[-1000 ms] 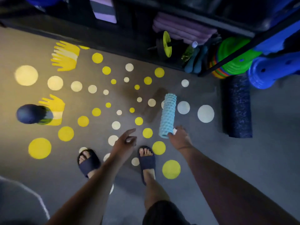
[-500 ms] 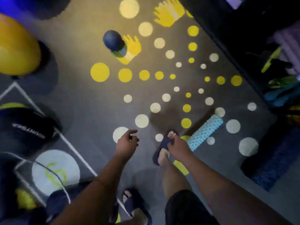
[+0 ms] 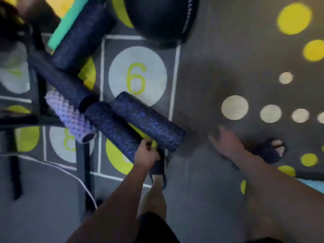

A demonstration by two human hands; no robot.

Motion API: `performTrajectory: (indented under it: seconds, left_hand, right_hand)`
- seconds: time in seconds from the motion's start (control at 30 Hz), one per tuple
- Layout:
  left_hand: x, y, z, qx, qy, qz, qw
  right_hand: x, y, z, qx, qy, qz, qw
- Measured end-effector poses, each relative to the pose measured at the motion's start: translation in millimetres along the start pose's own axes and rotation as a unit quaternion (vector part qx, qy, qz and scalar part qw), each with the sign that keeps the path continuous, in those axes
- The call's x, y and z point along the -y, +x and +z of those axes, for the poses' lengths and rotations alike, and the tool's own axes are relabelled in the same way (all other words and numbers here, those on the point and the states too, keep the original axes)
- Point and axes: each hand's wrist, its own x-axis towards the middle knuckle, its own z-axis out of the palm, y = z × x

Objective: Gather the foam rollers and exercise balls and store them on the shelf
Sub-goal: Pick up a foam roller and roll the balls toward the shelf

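Since half a second ago my head has swung away from the dotted stretch of floor (image 3: 210,67) to a heap of gear. The light blue roller is out of my right hand (image 3: 222,139), which now hangs with its fingers spread and nothing in them. A light blue strip (image 3: 312,184) shows at the right edge behind that forearm; it may be that roller, but I cannot tell. My left hand (image 3: 147,151) is down at the near ends of two dark rollers lying side by side, the speckled roller (image 3: 149,120) and the second dark roller (image 3: 112,127). Its fingers are curled, but in the blur I cannot say whether they have closed on anything. Beside those two lies a purple bumpy roller (image 3: 70,118). Beyond them are a long dark roller (image 3: 61,79), a fat dark roller (image 3: 82,35) and, at the top, a big dark ball (image 3: 161,20), all on or around the numbered mat (image 3: 121,81). A black frame (image 3: 82,172) and a white cable (image 3: 57,170) cross the floor at my left, and my sandal (image 3: 270,151) stands off to the right. The shelf is not in sight. I judge that I am in the gathering step, at the start of picking from this pile. The next move calls for a firm wrap round one roller's end, lifting it clear without rolling its neighbours away. My free right hand can take a second one before I turn to find the shelf.
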Motion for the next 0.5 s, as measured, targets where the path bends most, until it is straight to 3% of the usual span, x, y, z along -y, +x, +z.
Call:
performTrajectory:
  seconds: [0.13, 0.2, 0.33, 0.4, 0.5]
  left_hand:
    - [109.0, 81.4, -63.5, -0.05, -0.138, -0.078, 0.986]
    - [151.3, 131.2, -66.4, -0.07, -0.142, -0.097, 0.983]
    - [183.0, 211.4, -34.3, -0.072, -0.174, -0.122, 0.975]
    - [190.3, 239.8, -9.8, -0.08, -0.199, -0.162, 0.963]
    - [205.8, 268.0, 17.8, -0.165, -0.22, -0.214, 0.937]
  right_hand:
    - [100.3, 41.3, 108.1, 0.036, -0.119, -0.04, 0.991]
    - [142.1, 71.8, 152.7, 0.032, -0.17, -0.062, 0.983]
    - [184.1, 139.7, 222.7, 0.053, -0.179, 0.012, 0.982]
    - [179.2, 164.2, 241.9, 0.013, -0.194, 0.034, 0.98]
    - [159.1, 183.5, 256.7, -0.1, -0.185, -0.023, 0.977]
